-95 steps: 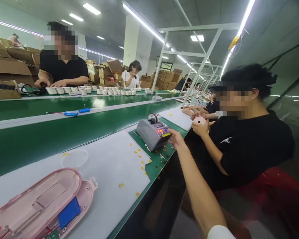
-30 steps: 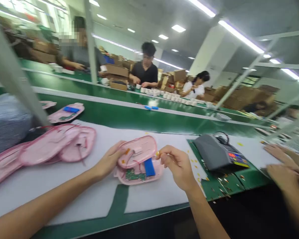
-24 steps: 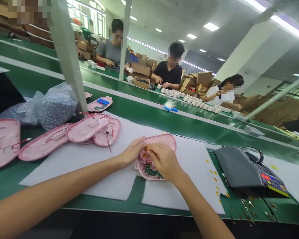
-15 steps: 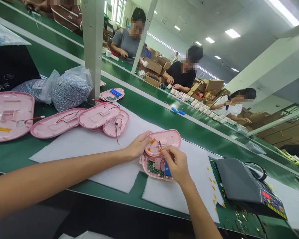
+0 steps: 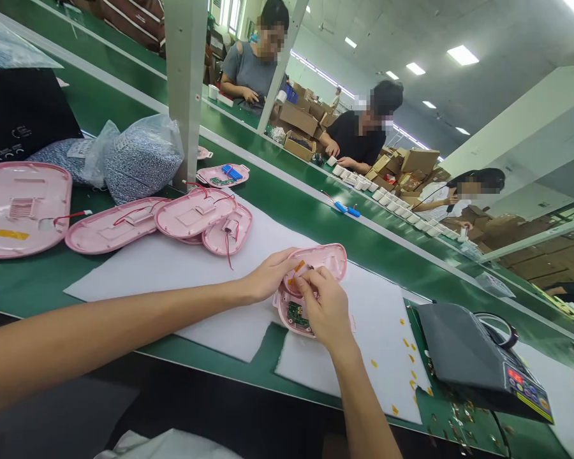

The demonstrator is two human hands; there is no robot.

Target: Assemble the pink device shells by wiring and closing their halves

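My left hand (image 5: 275,274) grips the left edge of a pink plastic shell half (image 5: 332,258), tilted with its inner side toward me. Strips of amber tape (image 5: 298,266) lie inside that shell. My right hand (image 5: 324,303) is closed with its fingertips pinched at the shell's inside, near the tape; what is between them is hidden. Just below sits a second pink shell half (image 5: 283,312) holding a green circuit board (image 5: 296,313). My right hand covers the right part of this lower shell.
More pink shells (image 5: 196,213) with red wires lie to the left, before bags of small metal parts (image 5: 141,156) and a post (image 5: 185,95). At right stands a grey tape dispenser (image 5: 463,350). Tape pieces (image 5: 404,344) dot the white foam sheet (image 5: 363,376). Co-workers (image 5: 356,134) sit across the bench.
My right hand has shifted left and inward over the upper shell, now covering the blue battery and more of the lower shell. The whole view has shifted slightly.
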